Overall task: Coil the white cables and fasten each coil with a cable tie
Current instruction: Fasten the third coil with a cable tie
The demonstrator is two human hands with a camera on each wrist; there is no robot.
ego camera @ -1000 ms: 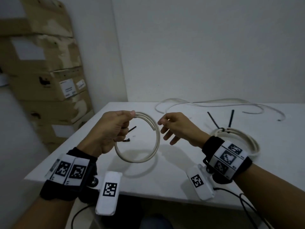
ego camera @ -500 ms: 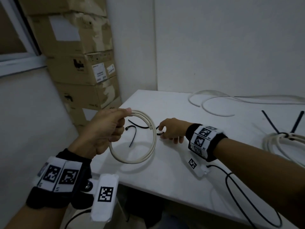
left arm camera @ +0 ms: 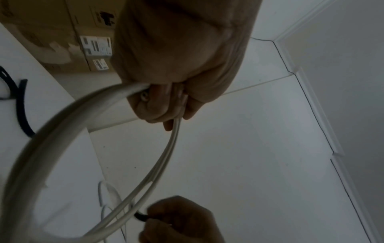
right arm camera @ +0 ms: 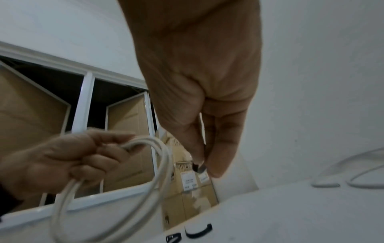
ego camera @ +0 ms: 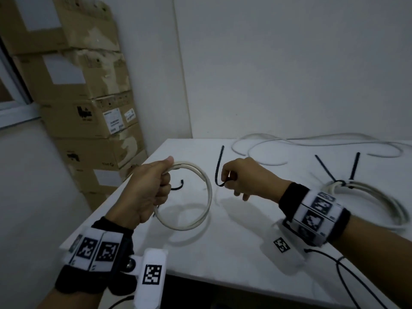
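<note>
My left hand [ego camera: 153, 186] grips a white cable coil [ego camera: 208, 197] of a few loops and holds it upright above the white table [ego camera: 234, 253]. The same coil [left arm camera: 83, 118] fills the left wrist view and shows beside the left hand [right arm camera: 68, 157] in the right wrist view. My right hand [ego camera: 236, 177] pinches a black cable tie [ego camera: 217, 168] just right of the coil, its tail curving upward; the tie's end [right arm camera: 198, 167] shows between thumb and finger. Another black tie [ego camera: 178, 186] lies on the table behind the coil.
A tied white coil [ego camera: 367, 197] with black tie tails lies at the right. A loose white cable [ego camera: 312, 141] snakes along the table's far side by the wall. Stacked cardboard boxes [ego camera: 89, 108] stand left of the table. A black wire [ego camera: 347, 275] trails from my right wrist.
My right hand went down to the table, picked up a black cable tie and lifted it beside the coil. The left hand kept its hold on the coil.
</note>
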